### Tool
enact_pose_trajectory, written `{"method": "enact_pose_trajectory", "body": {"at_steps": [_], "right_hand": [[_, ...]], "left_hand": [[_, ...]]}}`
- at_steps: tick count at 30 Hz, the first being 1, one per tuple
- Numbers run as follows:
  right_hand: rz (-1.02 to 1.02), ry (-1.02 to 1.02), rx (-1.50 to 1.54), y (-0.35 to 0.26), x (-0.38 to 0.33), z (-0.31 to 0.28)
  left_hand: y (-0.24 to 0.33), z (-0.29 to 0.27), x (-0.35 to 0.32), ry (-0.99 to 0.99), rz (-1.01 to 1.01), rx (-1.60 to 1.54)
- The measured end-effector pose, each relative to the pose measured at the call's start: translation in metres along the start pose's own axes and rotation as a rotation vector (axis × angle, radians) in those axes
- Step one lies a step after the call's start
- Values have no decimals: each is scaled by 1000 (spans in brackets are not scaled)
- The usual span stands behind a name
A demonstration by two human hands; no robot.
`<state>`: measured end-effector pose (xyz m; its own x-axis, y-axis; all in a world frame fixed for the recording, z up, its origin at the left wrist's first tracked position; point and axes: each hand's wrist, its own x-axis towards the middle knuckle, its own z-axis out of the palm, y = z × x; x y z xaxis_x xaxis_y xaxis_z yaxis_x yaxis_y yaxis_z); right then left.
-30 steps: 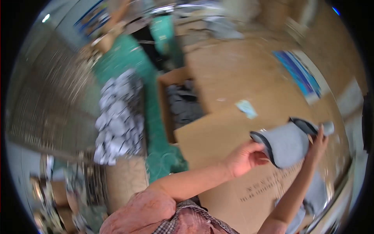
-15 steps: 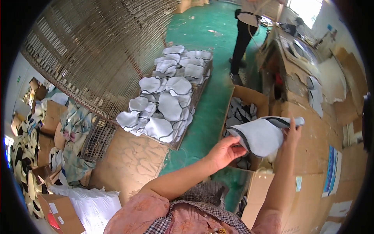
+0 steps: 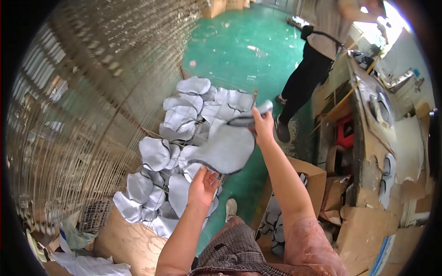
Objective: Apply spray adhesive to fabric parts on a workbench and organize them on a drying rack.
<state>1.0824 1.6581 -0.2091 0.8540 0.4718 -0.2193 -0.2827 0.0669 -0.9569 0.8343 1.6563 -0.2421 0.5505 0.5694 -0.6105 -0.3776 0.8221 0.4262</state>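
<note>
Between my hands a light-grey curved fabric piece [image 3: 230, 145] with dark edging is held in the air. Its colour and shape resemble those of the stacked pieces below. My right hand [image 3: 263, 126] is closed round its narrow far end, where a rolled grey tip sticks out past the fingers. At the near left corner, the fingers of my left hand [image 3: 203, 186] pinch the dark edge. Beneath and to the left lie overlapping grey pieces [image 3: 154, 154] of the same kind, piled on a low rack whose surface is mostly covered.
A tall wire-barred frame [image 3: 110, 110] rises along the left of the piles. An open cardboard box [image 3: 308, 170] with more grey pieces stands at my right, beside a cluttered workbench [image 3: 363, 161]. Another person in black trousers [image 3: 306, 73] stands ahead on the green floor [image 3: 225, 41].
My hands have carried the grey fabric piece leftward, from above the cardboard box to over the piles. The view has turned and come closer to the rack.
</note>
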Motion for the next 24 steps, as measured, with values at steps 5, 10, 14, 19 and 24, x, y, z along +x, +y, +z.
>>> {"method": "enact_pose_trajectory", "body": {"at_steps": [5, 10, 14, 19, 24], "right_hand": [[78, 29, -242, 54, 160, 17], [29, -24, -628, 162, 208, -41], [397, -125, -389, 192, 141, -71], [600, -58, -368, 214, 47, -161], [596, -80, -430, 193, -61, -227]], "left_hand": [[-27, 20, 167, 10, -28, -101], [-81, -8, 279, 67, -204, -129], [-92, -49, 265, 214, -353, -36], [-63, -82, 169, 222, -234, 121], [6, -165, 34, 392, -56, 204]]}}
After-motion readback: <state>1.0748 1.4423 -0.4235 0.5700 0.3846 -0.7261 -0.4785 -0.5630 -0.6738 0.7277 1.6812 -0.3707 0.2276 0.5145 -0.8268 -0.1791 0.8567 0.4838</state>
